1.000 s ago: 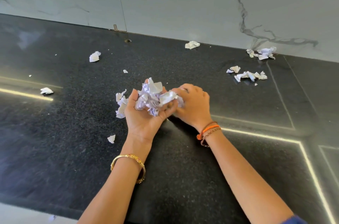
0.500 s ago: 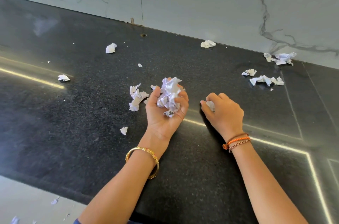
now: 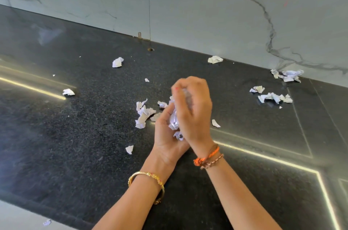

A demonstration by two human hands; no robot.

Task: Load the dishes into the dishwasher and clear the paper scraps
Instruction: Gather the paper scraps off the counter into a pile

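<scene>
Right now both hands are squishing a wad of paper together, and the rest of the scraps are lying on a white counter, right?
Not quite: the counter is black and speckled, not white; only the wall behind it is pale marble. The head view shows this. The rest holds: the left hand and right hand squeeze the paper wad between them, and loose scraps lie on the counter.

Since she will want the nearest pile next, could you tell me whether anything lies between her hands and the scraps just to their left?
Nothing visible does: bare black countertop separates the left hand, holding a paper wad, from that scrap pile.
</scene>
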